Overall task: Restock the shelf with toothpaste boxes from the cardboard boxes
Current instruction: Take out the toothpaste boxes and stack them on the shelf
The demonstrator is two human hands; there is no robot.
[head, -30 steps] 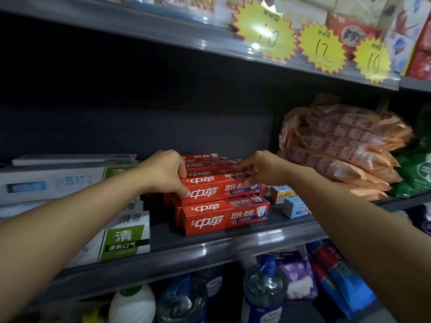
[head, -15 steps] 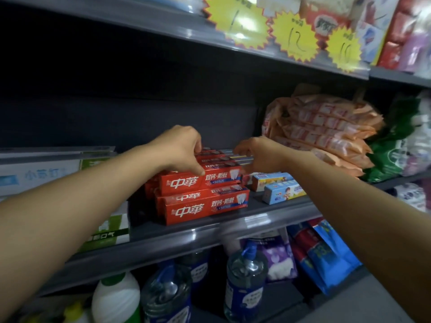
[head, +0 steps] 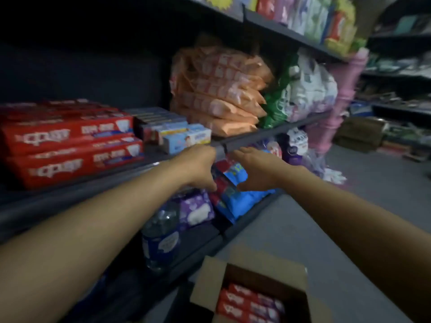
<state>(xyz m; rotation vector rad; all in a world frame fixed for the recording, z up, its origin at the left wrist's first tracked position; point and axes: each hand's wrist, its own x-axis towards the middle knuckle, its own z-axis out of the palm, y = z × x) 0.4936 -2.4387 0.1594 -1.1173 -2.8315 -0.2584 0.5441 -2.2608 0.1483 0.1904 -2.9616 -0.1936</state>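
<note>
step: I am reading this as the gap between loads; both hands are empty and sitting off the shelf [head: 268,134], in front of its rail, with nothing carried.
left hand [head: 198,167]: I am seeing it loosely open, fingers drooping down, holding nothing, just below the rail.
right hand [head: 256,170]: I am seeing it open and flat, palm facing left, holding nothing, near the left hand but apart from it.
red boxes [head: 70,145]: I am seeing two layers stacked at the shelf's left, fronts facing out, well left of both hands; small pale boxes [head: 184,136] are sitting just beside them.
carton [head: 251,292]: I am seeing it open on the floor, low in view, below both hands, with more red boxes lying flat inside; count is too blurred to tell.
next: I am judging that the hands need dropping to the carton, closing round a few boxes by their long sides, then lifting back to the stack.
watch: I am judging the carton flaps may be getting in the way of the reach.
view: I am getting heavy blur, so print is unreadable.
</note>
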